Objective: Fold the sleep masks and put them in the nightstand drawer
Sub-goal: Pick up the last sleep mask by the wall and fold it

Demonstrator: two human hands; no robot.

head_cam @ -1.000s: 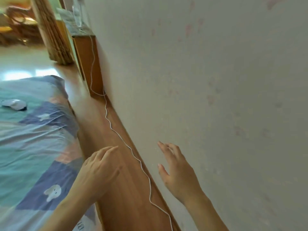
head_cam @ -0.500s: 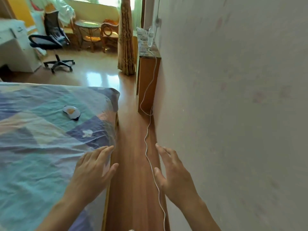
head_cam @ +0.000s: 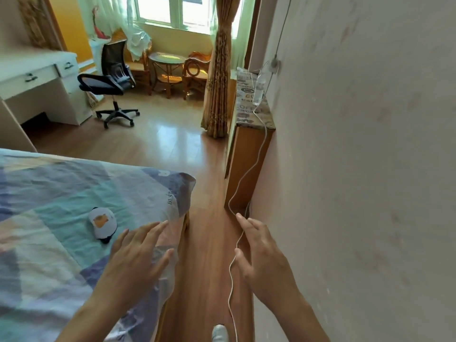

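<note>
Sleep mask (head_cam: 102, 225) lies on bed (head_cam: 49, 193) near its corner; both hands spread, empty.
Left hand (head_cam: 138, 255) hovers beside it; right hand (head_cam: 262, 257) over floor. Risk: white cable (head_cam: 243, 178) in the narrow aisle may snag a foot. Nightstand (head_cam: 246, 154) stands ahead, drawer unseen.

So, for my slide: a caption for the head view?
Both empty hands, left hand and right hand, reach forward; sleep mask on bed.

A home bedroom: a bed (head_cam: 61, 206) with a patchwork sheet, a white desk (head_cam: 37, 80) with an office chair (head_cam: 108, 85), curtains (head_cam: 219, 70) at a sunny window (head_cam: 170, 8), wicker chairs (head_cam: 195, 72), wooden floor (head_cam: 158, 139).
</note>
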